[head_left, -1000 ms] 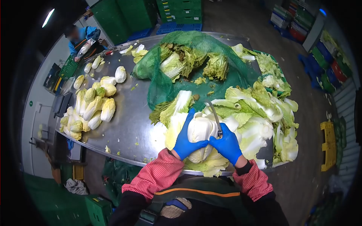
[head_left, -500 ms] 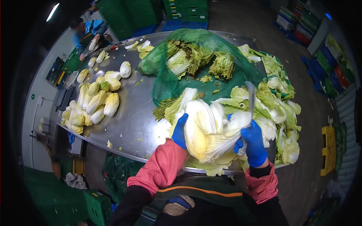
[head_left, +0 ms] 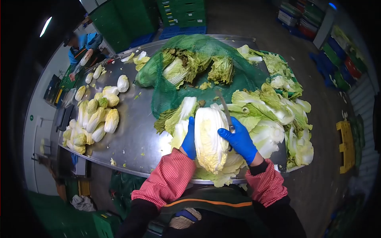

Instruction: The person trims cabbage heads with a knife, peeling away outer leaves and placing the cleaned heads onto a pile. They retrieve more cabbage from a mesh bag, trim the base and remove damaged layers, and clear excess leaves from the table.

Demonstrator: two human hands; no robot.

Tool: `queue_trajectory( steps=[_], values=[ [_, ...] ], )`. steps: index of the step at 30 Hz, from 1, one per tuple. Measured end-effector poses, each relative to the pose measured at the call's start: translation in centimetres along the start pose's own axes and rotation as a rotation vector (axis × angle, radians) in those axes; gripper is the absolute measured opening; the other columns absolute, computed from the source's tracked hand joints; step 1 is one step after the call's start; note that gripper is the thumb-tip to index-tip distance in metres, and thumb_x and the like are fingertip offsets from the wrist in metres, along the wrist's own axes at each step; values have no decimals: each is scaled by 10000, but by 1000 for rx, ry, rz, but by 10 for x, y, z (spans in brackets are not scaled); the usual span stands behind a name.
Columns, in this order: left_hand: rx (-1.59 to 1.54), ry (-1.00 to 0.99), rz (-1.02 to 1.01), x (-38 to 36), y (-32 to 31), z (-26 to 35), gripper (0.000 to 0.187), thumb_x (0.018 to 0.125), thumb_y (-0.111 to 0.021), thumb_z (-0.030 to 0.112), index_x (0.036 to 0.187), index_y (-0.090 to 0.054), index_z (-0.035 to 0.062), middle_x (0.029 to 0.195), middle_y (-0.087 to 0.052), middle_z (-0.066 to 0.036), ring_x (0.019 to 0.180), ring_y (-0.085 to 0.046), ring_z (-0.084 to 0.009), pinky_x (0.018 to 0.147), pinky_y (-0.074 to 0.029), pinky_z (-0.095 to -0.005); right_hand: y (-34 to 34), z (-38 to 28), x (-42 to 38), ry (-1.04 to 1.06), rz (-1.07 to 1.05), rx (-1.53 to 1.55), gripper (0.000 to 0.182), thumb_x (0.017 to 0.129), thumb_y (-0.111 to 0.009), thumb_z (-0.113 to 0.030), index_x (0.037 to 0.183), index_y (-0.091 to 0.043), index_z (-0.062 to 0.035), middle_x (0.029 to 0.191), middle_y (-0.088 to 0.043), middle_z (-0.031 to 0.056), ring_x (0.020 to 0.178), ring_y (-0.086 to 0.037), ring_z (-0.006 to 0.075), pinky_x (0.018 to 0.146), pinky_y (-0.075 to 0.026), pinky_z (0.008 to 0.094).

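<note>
A pale Chinese cabbage [head_left: 211, 137] is held upright near the table's front edge, between my two blue-gloved hands. My left hand [head_left: 189, 139] presses along its left side, with the fingers partly hidden behind it. A knife [head_left: 224, 107] sticks up from my right hand [head_left: 238, 139], its blade pointing away from me. The right thumb rests against the cabbage's right side. Loose outer leaves [head_left: 182, 115] lie to its left, and more leaves [head_left: 268, 137] lie to its right. Beyond it, a green net sack [head_left: 158, 93] holds several untrimmed cabbages [head_left: 220, 70].
Trimmed cabbages [head_left: 95, 115] are heaped on the left of the metal table [head_left: 137, 119]. A leaf-filled green crate [head_left: 295, 73] stands at the table's right end. A co-worker [head_left: 81, 49] handles a cabbage at the far left. A yellow pallet [head_left: 346, 146] stands at right.
My right hand has moved up and left, onto the cabbage. The large leaf at the cabbage's right side has come away from it, and the cabbage now stands straighter between my hands.
</note>
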State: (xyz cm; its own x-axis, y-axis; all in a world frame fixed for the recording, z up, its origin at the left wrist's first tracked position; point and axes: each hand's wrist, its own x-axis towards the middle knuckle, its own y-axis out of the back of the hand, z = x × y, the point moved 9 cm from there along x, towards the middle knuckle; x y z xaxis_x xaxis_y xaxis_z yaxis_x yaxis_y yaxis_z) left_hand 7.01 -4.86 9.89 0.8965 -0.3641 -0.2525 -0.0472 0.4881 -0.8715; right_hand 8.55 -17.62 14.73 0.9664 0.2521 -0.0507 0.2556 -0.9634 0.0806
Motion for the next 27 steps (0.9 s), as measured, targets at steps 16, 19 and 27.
queue_trajectory(
  steps=[16,19,27],
  values=[
    [6,-122,-3,-1,-8,4,759,935,-406,615,1417,-373,29,1339,-515,-185,1185,-543,-337,1023,-435,-454,3,-20,-12,127,-14,-208,568,813,-733,-350,1272,-538,-76,942,-662,92,810,-636,176,720,-501,313],
    [51,-118,68,6,16,3,701,951,-407,579,1420,-383,59,1348,-512,-165,1197,-539,-308,1040,-421,-455,14,-19,-14,-85,-5,-207,387,823,-686,-218,1160,-579,-60,905,-660,76,801,-623,152,718,-498,295],
    [-38,-74,-59,-5,2,22,542,991,-449,406,1420,-388,81,1306,-551,-104,1007,-615,-255,875,-515,-343,66,26,-17,208,254,-653,569,817,-718,-317,1289,-531,-61,982,-646,127,809,-630,224,752,-517,315]
  ],
)
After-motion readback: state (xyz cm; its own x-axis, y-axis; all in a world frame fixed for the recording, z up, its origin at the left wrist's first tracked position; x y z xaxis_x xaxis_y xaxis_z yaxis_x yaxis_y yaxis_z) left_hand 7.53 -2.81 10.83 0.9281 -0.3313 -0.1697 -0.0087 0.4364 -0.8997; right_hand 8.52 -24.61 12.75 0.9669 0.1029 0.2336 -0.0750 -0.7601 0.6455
